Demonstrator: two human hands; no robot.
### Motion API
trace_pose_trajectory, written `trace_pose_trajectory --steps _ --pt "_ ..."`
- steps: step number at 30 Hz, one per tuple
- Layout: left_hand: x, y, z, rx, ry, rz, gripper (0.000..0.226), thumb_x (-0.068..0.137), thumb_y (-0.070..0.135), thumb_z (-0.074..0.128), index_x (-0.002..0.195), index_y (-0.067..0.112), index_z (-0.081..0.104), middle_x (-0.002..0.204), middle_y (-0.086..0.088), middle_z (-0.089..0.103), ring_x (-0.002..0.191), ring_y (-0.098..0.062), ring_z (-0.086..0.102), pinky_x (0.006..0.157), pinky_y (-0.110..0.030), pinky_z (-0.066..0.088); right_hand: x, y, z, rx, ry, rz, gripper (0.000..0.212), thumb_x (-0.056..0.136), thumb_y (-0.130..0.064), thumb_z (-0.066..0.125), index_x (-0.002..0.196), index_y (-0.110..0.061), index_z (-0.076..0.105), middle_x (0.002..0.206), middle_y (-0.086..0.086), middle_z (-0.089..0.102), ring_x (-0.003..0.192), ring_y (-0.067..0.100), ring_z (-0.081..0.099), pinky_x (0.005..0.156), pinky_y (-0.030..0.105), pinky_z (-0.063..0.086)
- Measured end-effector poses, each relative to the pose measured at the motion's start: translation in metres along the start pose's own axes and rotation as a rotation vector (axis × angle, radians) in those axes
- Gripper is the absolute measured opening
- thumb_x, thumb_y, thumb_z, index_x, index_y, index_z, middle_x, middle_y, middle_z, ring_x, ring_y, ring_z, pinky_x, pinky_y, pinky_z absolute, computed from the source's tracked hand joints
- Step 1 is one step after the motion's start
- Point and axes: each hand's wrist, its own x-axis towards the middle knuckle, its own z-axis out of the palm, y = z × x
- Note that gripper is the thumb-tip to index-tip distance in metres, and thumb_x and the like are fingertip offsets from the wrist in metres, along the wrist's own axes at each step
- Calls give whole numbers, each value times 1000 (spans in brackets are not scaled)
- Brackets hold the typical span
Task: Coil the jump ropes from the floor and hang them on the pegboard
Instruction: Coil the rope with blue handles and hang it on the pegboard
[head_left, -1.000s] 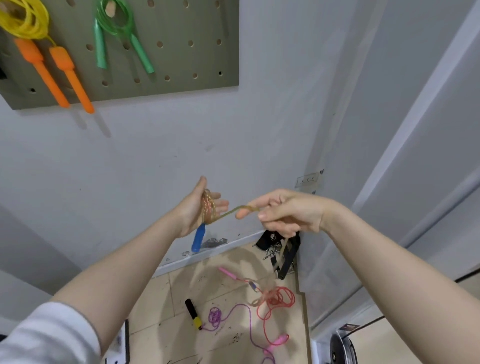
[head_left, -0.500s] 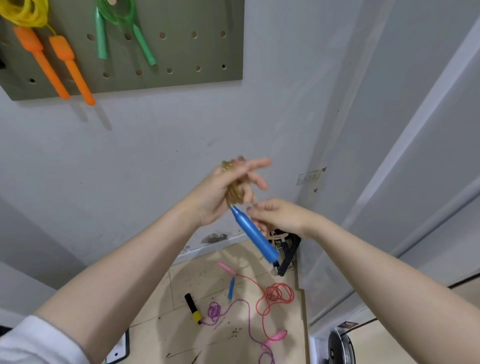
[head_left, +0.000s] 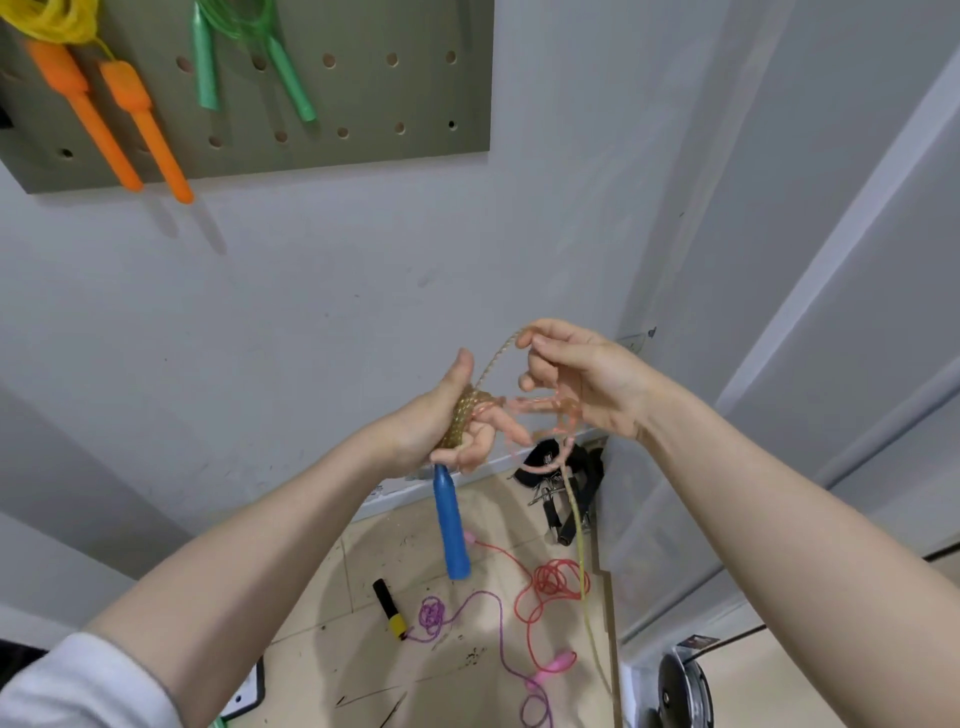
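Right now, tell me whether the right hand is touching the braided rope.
Touching. The head view shows the right hand pinching the braided rope between thumb and forefinger just above the coil wound round the left hand.

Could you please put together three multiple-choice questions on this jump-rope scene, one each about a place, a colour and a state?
1. Where does the blue handle hang?
A. Below the left hand
B. On the pegboard
C. On the floor

2. What colour are the handles of the yellow rope on the pegboard?
A. Green
B. Orange
C. Black

3. What is the right hand doing?
A. Resting flat on the wall
B. Hanging idle
C. Pinching the braided rope above the coil

Answers:
1. A: the handle dangles under the left hand, which has the braided rope wound round it.
2. B: two orange handles hang from the yellow rope; the green ones belong to the rope beside it.
3. C: the right hand pinches the strand at its fingertips.
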Motion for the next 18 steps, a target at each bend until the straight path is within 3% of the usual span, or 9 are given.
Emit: trace_pose_trajectory --steps 2,4,7,10,13,16,18 --pt "-2 7 3 -32 43 115 68 87 61 32 84 4 68 37 7 31 35 -9 22 48 -22 34 -3 8 -4 46 -24 82 13 87 -24 46 89 -14 55 56 2 47 67 18 62 64 42 58" --pt "0 9 0 -68 229 164 40 94 36 48 74 6 65 39 8 26 36 -9 21 44 -20 30 -7 13 -8 3 -30 190 18 94 -31 42 91 -16 51 65 5 51 72 23 66 63 45 58" --pt "6 1 -12 -452 528 188 43 99 30 37 67 7 53 35 8 25 29 -7 17 42 -17 33 -11 19 -15 -55 15 306 31 99 -40 30 90 -17 48 65 5 51 67 26 68 39 25 51" --pt "5 -9 -24 -764 635 219 42 101 34 30 79 9 56 39 8 37 26 -4 21 46 -15 41 -14 22 -24 -20 21 375 41 99 -42 27 86 -12 52 59 7 47 44 19 60 32 17 40" --pt "8 -16 -25 -840 724 196 40 101 34 30 91 12 62 69 5 63 28 -4 27 51 -14 45 -19 25 -27 -54 -6 352 24 89 -27 44 79 -7 52 51 5 48 44 17 55 40 19 44" --pt "13 -25 -25 -787 832 134 37 101 35 29 106 15 60 97 4 65 32 -3 35 66 -17 45 -16 31 -28 -39 23 256 16 89 -14 46 76 -6 50 56 5 50 55 18 59 52 20 50" --pt "16 -30 -25 -709 892 79 36 102 36 30 118 18 57 102 8 65 35 -3 41 67 -17 41 -8 38 -28 -108 175 134 21 95 -9 43 77 -8 55 68 5 54 58 15 59 54 19 49"
